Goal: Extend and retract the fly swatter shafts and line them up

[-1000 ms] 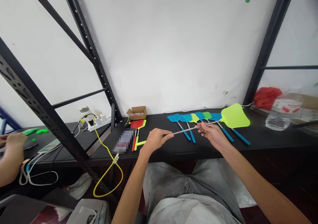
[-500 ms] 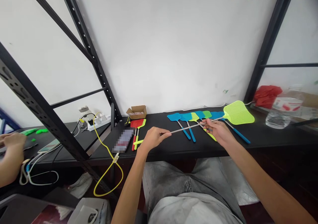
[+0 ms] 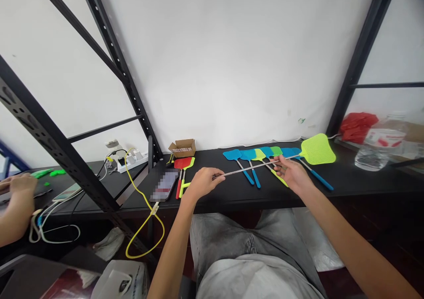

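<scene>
A yellow-green fly swatter with a long metal rod is held across my front, its mesh head to the right. My left hand is closed on the rod near the handle end. Toward the head, my right hand pinches the same rod between thumb and fingers. Behind and below the rod lie several blue, yellow and green swatters, among them a blue swatter and a green swatter head. Left of my left hand, a red swatter overlaps a yellow one.
A phone on a yellow cable lies at the left, with a small cardboard box behind. A power strip is beyond the rack post. At right stands a plastic bottle by a red bag. Another person's hand is far left.
The swatter's head has shifted slightly left, and its yellow handle end shows less beyond my left hand. Both hands keep their hold on the rod.
</scene>
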Tool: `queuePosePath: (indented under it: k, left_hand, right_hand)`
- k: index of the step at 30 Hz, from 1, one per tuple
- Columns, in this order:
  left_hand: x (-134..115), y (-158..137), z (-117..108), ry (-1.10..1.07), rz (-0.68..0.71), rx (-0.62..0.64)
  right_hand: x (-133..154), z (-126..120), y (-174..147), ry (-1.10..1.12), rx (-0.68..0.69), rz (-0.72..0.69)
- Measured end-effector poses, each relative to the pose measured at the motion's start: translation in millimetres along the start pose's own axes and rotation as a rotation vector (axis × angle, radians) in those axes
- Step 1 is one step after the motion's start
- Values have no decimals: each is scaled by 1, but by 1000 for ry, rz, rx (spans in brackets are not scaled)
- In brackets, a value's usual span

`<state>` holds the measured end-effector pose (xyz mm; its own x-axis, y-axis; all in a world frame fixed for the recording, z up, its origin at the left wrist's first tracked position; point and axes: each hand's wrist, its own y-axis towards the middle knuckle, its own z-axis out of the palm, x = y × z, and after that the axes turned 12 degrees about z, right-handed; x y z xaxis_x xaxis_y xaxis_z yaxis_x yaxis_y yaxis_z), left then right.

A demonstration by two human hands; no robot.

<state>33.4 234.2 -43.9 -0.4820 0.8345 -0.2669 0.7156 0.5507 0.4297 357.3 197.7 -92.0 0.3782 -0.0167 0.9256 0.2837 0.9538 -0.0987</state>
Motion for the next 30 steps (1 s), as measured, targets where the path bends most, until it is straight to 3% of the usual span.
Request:
queuePosePath:
  k: [4,15,24,30]
  left_hand:
    - [-4,0,-2,62,3,-21]
    - [-22,5,5,88,16,-25]
    - [-13,5,8,82,46,-25]
    - [7,-3,-4,52,-6,-43]
  right_hand:
    - [2,2,-4,22,31,10]
    - [-22,43,-27,-132,276,102]
    - [-13,35,-22,-99,169,54]
    - [0,10,-8,-61,85,-7]
